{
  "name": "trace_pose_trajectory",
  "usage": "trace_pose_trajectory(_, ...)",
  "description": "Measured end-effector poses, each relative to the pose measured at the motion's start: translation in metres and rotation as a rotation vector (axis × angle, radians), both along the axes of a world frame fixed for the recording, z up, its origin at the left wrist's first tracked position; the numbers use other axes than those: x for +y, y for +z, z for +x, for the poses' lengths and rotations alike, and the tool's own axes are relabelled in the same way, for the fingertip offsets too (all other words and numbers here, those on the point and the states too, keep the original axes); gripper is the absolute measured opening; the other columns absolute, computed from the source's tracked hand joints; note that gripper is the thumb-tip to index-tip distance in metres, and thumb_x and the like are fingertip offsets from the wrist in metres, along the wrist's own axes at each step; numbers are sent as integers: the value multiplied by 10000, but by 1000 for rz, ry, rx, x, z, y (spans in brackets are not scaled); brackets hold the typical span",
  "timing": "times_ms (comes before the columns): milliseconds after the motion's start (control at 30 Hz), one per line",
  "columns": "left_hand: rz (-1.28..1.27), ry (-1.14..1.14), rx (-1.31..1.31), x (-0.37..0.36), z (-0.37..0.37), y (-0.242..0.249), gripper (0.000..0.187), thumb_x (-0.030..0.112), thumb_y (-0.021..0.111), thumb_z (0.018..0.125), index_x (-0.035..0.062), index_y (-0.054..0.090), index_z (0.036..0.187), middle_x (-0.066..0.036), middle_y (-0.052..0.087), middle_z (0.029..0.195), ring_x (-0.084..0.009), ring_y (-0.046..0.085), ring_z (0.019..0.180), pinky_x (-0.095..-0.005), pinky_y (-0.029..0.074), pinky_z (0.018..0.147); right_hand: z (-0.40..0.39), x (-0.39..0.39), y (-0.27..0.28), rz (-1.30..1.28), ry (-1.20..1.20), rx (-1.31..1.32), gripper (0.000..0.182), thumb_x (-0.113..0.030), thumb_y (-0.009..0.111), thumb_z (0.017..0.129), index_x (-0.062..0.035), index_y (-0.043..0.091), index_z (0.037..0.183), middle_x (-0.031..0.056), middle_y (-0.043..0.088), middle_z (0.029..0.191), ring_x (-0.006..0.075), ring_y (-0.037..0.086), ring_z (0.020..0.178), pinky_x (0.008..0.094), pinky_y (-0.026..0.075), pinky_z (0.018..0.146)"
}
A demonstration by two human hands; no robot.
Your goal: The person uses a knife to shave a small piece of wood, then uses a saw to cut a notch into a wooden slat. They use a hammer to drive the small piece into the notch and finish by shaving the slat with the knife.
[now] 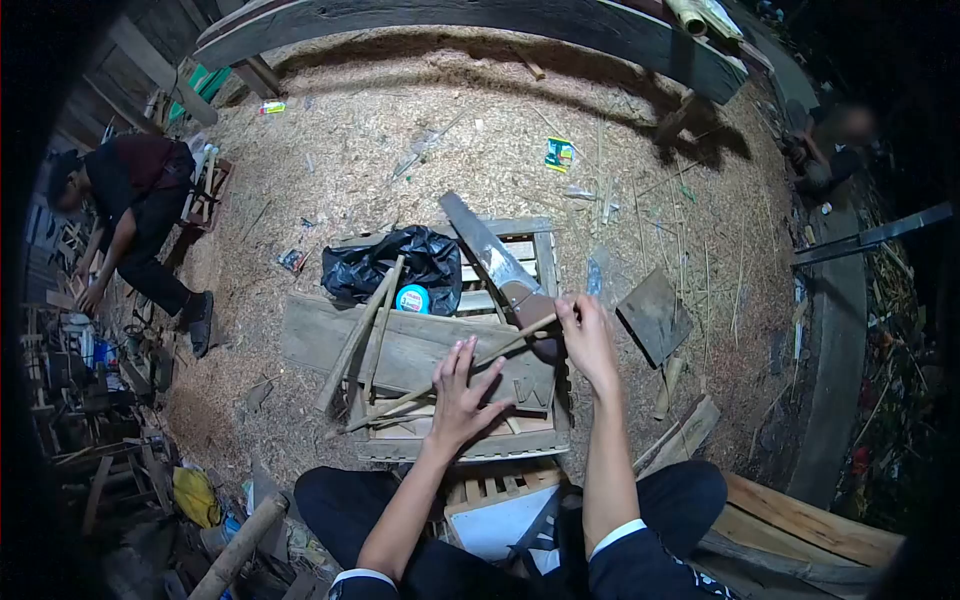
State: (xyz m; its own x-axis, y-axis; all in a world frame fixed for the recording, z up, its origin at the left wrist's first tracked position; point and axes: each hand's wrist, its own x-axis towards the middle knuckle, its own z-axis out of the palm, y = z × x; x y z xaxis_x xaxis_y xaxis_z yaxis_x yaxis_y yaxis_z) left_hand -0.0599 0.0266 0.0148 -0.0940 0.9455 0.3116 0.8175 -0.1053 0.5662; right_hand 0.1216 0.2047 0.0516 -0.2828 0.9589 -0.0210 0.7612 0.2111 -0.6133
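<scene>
My right hand (590, 348) pinches the upper end of a thin wooden stick (496, 354), which slants down to the left across a grey board (420, 352). My left hand (463, 398) lies with fingers spread over the stick and the board, and its palm side is hidden. Beyond my right hand a handsaw (487, 250) rests on the wooden crate (545, 262), blade pointing away. To the left are a black plastic bag (400, 262), a round blue-and-white container (412, 299) and several sticks (352, 345) leaning on the board.
Wood shavings cover the ground. A flat wood block (655, 318) lies right of the crate, and a long beam (470, 22) crosses the far side. One person (145, 215) bends over at the left; another person (825, 150) sits at the far right. Planks (800, 520) lie at my right.
</scene>
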Motion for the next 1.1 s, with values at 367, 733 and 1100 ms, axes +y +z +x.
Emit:
trace_pose_trajectory(367, -68, 320, 163, 34, -5, -13, 450, 112, 701, 846, 169, 724, 1292, -44, 618, 1466, -249, 546, 1355, -446, 387, 1113, -31, -5, -23, 227, -62, 69, 288, -305, 520, 1065, -31, 595, 1111, 156, 627, 1225, 316, 538, 1240, 480, 318, 1094)
trace_pose_trajectory(733, -64, 366, 214, 31, -4, -24, 381, 200, 745, 837, 199, 756, 1218, 6, 658, 1435, -223, 602, 1292, -435, 432, 1077, -39, -9, -28, 263, -106, -45, 305, -325, 530, 1057, -33, 615, 1046, 128, 659, 1024, 313, 588, 1104, 473, 376, 1022)
trace_pose_trajectory(1100, -36, 356, 159, 36, -9, -25, 400, 200, 744, 827, 193, 751, 1227, 2, 653, 1440, -223, 615, 1265, -428, 439, 1070, -36, -17, -17, 168, -89, 9, 314, -313, 456, 1099, -36, 602, 1070, 148, 646, 1013, 342, 593, 1056, 462, 378, 965)
